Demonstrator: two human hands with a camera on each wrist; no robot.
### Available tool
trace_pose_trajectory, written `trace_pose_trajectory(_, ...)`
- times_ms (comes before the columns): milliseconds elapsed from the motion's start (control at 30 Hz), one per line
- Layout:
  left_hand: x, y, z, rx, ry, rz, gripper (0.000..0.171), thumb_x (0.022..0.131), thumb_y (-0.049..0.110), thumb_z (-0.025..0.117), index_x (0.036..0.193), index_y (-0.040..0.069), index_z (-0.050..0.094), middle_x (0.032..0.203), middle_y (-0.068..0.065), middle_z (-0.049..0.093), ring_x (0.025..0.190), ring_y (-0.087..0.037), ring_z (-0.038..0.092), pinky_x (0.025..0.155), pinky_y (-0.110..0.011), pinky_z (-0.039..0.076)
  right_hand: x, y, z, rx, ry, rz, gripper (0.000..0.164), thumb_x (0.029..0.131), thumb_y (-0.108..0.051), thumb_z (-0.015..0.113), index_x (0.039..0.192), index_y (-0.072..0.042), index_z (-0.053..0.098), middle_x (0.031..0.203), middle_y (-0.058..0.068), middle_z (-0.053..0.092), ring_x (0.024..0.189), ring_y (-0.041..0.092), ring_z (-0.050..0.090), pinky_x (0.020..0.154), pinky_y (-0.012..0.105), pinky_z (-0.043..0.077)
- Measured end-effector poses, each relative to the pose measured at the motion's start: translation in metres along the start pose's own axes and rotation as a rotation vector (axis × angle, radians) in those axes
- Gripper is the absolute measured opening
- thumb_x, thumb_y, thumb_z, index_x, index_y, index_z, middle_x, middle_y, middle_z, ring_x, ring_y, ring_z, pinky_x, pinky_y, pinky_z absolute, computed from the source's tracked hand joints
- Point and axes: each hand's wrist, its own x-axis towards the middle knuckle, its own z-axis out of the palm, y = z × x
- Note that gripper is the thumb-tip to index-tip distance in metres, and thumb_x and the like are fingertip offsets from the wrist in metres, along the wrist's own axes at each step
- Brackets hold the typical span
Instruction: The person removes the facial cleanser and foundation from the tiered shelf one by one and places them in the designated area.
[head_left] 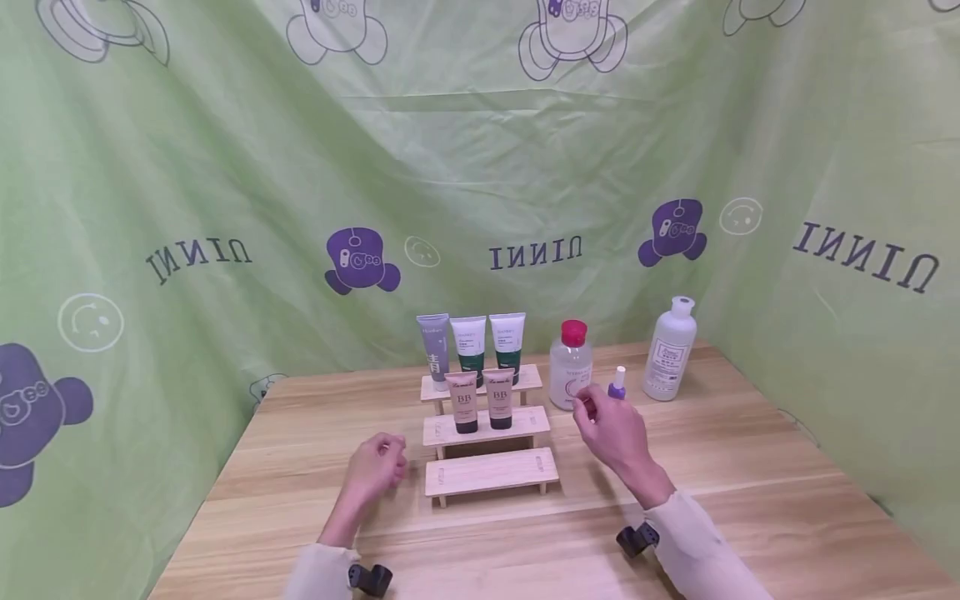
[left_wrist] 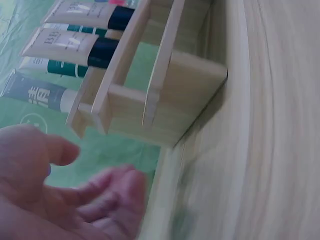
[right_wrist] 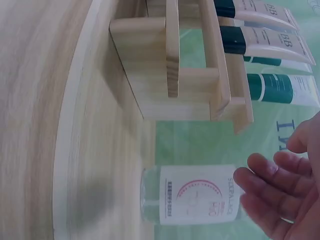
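Observation:
A three-step wooden stand is at the middle of the table. Two pink BB cream tubes stand on its middle step. On the top step are a grey-purple tube and two white-and-green tubes. My left hand hovers left of the stand, its fingers loosely bent and holding nothing. Right of the stand, my right hand is in the air before a clear bottle with a red cap; its relaxed fingers hold nothing in the right wrist view. The lowest step carries no tube.
A small purple bottle with a white top stands behind my right hand, partly hidden. Farther right is a white bottle. A green printed curtain hangs round the wooden table.

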Motion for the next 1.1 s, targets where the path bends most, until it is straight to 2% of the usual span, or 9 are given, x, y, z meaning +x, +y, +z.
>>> trace_pose_trajectory(133, -0.004, -0.002, 0.01, -0.07, -0.127, -0.067, 0.033, 0.1, 0.019, 0.051, 0.114, -0.01, 0.058, 0.081, -0.015, 0.063, 0.061, -0.019, 0.061, 0.057, -0.034, 0.058, 0.001, -0.004, 0.004, 0.064, -0.007, 0.014, 0.005, 0.087, -0.008, 0.067, 0.092, -0.007, 0.067, 0.074, 0.002, 0.068, 0.061, 0.013, 0.061, 0.053, 0.031, 0.052)
trace_pose_trajectory(233, -0.007, -0.003, 0.015, -0.109, -0.165, -0.102, 0.036, 0.1, 0.02, 0.052, 0.119, -0.011, 0.055, 0.086, -0.017, 0.063, 0.065, -0.021, 0.062, 0.06, -0.035, 0.06, 0.002, -0.01, 0.011, 0.161, -0.03, 0.027, 0.005, 0.087, -0.007, 0.067, 0.092, -0.006, 0.068, 0.075, 0.002, 0.067, 0.065, 0.012, 0.06, 0.057, 0.027, 0.053)
trace_pose_trajectory(333, -0.01, -0.006, 0.019, -0.136, -0.199, -0.115, 0.039, 0.1, 0.02, 0.052, 0.122, -0.012, 0.054, 0.089, -0.017, 0.062, 0.068, -0.022, 0.062, 0.062, -0.036, 0.06, 0.005, -0.018, 0.018, 0.325, -0.081, 0.071, 0.006, 0.089, -0.007, 0.066, 0.095, -0.004, 0.067, 0.081, 0.003, 0.067, 0.073, 0.015, 0.062, 0.064, 0.025, 0.055)
trace_pose_trajectory(433, -0.01, -0.008, 0.024, -0.151, -0.249, -0.11, 0.038, 0.101, 0.021, 0.051, 0.118, -0.012, 0.056, 0.087, -0.015, 0.062, 0.068, -0.02, 0.062, 0.062, -0.035, 0.061, 0.01, -0.028, 0.024, 0.489, -0.134, 0.13, 0.015, 0.092, -0.008, 0.065, 0.105, -0.002, 0.066, 0.094, 0.009, 0.068, 0.087, 0.02, 0.064, 0.074, 0.028, 0.057)
trace_pose_trajectory(567, -0.01, -0.009, 0.029, -0.154, -0.303, -0.108, 0.037, 0.101, 0.026, 0.051, 0.112, -0.01, 0.058, 0.08, -0.011, 0.061, 0.063, -0.017, 0.061, 0.06, -0.033, 0.061, 0.017, -0.042, 0.03, 0.627, -0.193, 0.151, 0.032, 0.092, -0.012, 0.065, 0.121, 0.002, 0.06, 0.11, 0.017, 0.066, 0.102, 0.031, 0.063, 0.087, 0.039, 0.057)
trace_pose_trajectory(733, -0.012, -0.012, 0.033, -0.187, -0.333, -0.121, 0.041, 0.101, 0.025, 0.051, 0.116, -0.013, 0.054, 0.075, -0.009, 0.06, 0.056, -0.015, 0.061, 0.055, -0.03, 0.06, 0.021, -0.056, 0.04, 0.711, -0.235, 0.16, 0.04, 0.09, -0.01, 0.069, 0.125, 0.003, 0.057, 0.116, 0.019, 0.063, 0.109, 0.037, 0.06, 0.094, 0.043, 0.055)
trace_pose_trajectory(900, -0.014, -0.013, 0.036, -0.211, -0.355, -0.122, 0.032, 0.101, 0.022, 0.051, 0.104, -0.01, 0.055, 0.072, -0.008, 0.06, 0.054, -0.012, 0.061, 0.052, -0.025, 0.058, 0.021, -0.067, 0.047, 0.735, -0.248, 0.188, 0.036, 0.089, -0.003, 0.068, 0.123, 0.004, 0.057, 0.115, 0.02, 0.063, 0.108, 0.035, 0.06, 0.094, 0.046, 0.054)
trace_pose_trajectory(1100, -0.014, -0.012, 0.036, -0.229, -0.363, -0.114, 0.028, 0.101, 0.02, 0.051, 0.1, -0.008, 0.054, 0.072, -0.008, 0.059, 0.053, -0.011, 0.059, 0.05, -0.022, 0.056, 0.023, -0.089, 0.027, 0.721, -0.255, 0.162, 0.033, 0.089, 0.003, 0.065, 0.12, 0.01, 0.055, 0.11, 0.027, 0.063, 0.103, 0.04, 0.062, 0.09, 0.051, 0.055)
